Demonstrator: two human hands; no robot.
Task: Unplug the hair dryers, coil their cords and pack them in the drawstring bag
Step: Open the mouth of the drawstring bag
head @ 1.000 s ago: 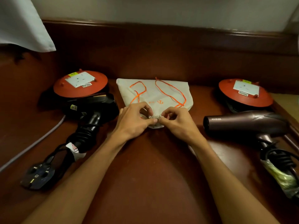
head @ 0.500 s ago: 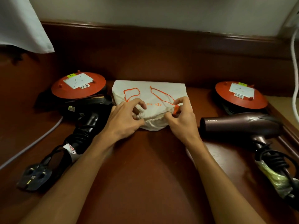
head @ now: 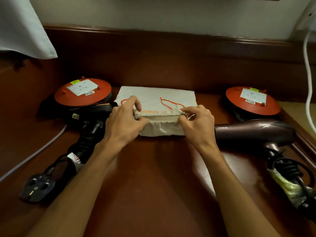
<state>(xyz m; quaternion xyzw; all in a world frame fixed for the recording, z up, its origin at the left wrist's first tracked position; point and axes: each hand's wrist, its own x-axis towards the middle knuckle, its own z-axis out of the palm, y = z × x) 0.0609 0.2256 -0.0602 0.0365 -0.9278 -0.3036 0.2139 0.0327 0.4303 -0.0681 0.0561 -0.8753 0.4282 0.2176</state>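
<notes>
A white drawstring bag with orange cords lies flat on the brown table, its mouth toward me and stretched wide. My left hand pinches the left end of the bag's rim. My right hand pinches the right end. A black hair dryer lies at the left with its cord wound round the handle and its black plug loose on the table. A maroon hair dryer lies at the right, its black cord coiled at the handle.
Two orange cable reels with white sockets stand at the back, one at the left and one at the right. A grey cable crosses the left side. A white cable hangs at the right. White cloth hangs top left.
My hands have moved apart along the bag's rim, pulling the gathered mouth from a tight bunch into a wide opening. The dryers have stayed where they were.
</notes>
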